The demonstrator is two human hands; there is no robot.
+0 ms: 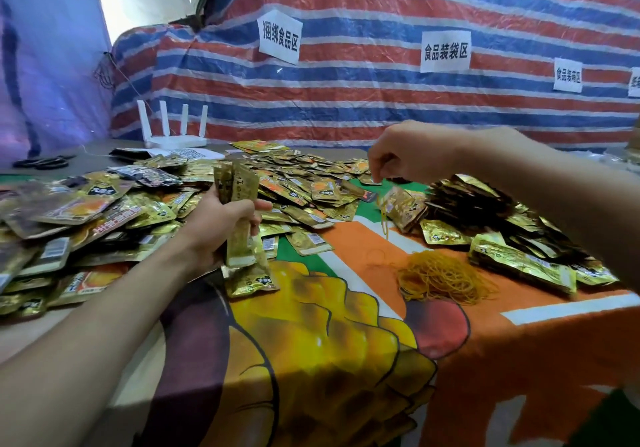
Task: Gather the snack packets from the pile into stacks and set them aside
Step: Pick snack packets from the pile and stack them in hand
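Tablecloth (346, 342) | left hand (221, 226) grips one packet stack (238, 183) | right hand (412, 155) pinches one rubber band (384, 219)

left hand (221, 228) raised, fingers curled round packet stack (237, 183) | right hand (408, 159) raised, fingertips down, pinching rubber band (385, 219)

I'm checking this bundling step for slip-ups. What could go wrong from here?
1. The left hand grips the stack of packets one-handed around its middle. The tops fan apart, so some packets could slide out into the loose pile.
2. The rubber band seems to dangle from a light pinch of the right hand. It might drop or snap when stretched over the stack.
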